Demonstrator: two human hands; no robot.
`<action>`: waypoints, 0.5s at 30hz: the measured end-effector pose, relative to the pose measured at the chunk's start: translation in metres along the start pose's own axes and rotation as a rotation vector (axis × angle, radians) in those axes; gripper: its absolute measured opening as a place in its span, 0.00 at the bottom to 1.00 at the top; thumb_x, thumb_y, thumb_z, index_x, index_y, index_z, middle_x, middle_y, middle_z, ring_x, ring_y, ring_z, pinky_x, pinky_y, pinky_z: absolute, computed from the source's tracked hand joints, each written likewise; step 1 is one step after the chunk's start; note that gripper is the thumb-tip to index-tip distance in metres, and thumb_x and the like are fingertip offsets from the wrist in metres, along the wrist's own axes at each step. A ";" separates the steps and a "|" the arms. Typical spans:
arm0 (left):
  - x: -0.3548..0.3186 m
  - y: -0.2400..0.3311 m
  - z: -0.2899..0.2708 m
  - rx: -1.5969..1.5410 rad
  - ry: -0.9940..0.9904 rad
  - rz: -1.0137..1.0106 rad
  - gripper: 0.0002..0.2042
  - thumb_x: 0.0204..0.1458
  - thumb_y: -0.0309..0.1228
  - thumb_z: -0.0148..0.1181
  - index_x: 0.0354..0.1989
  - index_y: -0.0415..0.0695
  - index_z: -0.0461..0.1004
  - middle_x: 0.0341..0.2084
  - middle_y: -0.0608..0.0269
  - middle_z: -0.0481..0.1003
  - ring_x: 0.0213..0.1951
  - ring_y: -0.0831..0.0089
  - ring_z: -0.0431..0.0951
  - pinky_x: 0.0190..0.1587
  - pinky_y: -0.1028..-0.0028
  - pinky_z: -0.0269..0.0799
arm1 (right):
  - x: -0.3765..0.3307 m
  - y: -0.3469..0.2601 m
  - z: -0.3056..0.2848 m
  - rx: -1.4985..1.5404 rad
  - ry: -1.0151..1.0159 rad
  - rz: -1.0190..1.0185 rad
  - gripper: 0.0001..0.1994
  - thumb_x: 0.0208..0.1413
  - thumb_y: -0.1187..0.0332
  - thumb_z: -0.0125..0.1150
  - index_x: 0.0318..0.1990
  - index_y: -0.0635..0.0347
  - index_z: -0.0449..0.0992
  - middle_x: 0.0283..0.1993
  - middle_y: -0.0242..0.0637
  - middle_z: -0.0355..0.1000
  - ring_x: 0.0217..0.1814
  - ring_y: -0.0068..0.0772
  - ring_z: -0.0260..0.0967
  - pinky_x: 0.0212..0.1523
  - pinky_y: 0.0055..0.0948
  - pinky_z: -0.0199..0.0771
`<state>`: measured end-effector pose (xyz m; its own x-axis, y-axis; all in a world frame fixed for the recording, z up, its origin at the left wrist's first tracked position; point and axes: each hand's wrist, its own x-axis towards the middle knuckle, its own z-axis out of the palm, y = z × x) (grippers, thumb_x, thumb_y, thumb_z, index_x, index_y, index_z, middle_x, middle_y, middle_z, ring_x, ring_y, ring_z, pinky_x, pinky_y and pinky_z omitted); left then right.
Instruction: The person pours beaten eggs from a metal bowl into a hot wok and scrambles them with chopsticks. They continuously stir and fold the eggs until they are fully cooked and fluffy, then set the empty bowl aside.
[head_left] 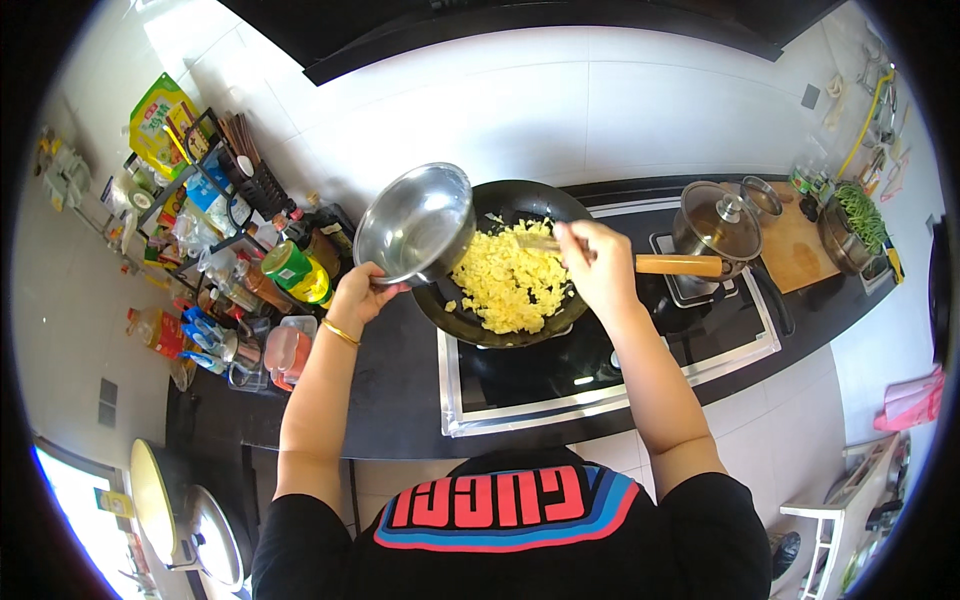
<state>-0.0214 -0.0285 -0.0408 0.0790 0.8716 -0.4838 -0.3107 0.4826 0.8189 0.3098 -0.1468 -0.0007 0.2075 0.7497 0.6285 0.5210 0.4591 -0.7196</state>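
My left hand (358, 298) grips the rim of a steel mixing bowl (412, 222), tilted over the left edge of a dark wok (545, 200). The bowl's inside looks bare and shiny. Yellow scrambled eggs (510, 285), broken into small lumps, lie in the wok on the stove. Above the right part of the eggs, my right hand (600, 265) is closed round a spatula; its flat brownish end (538, 241) reaches in over them. Most of the spatula's handle is hidden by my fingers.
Right of the wok stands a glass-lidded saucepan (708, 225), its wooden handle (680, 265) pointing toward my right hand. Farther right are a cutting board (800, 250) and a pot of green vegetables (858, 220). Bottles (298, 272) and a seasoning rack (195, 190) crowd the left.
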 end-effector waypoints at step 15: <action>-0.019 0.032 0.004 0.085 -0.065 0.015 0.17 0.49 0.30 0.41 0.34 0.23 0.68 0.31 0.40 0.73 0.35 0.42 0.76 0.29 0.70 0.81 | -0.034 0.004 0.026 -0.189 -0.348 -0.262 0.13 0.55 0.64 0.54 0.21 0.59 0.69 0.20 0.41 0.67 0.22 0.40 0.69 0.23 0.38 0.68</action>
<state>-0.0294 -0.0294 -0.0042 0.1368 0.8811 -0.4527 -0.2315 0.4728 0.8502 0.2837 -0.1583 -0.0324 -0.2235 0.7502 0.6223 0.6667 0.5834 -0.4638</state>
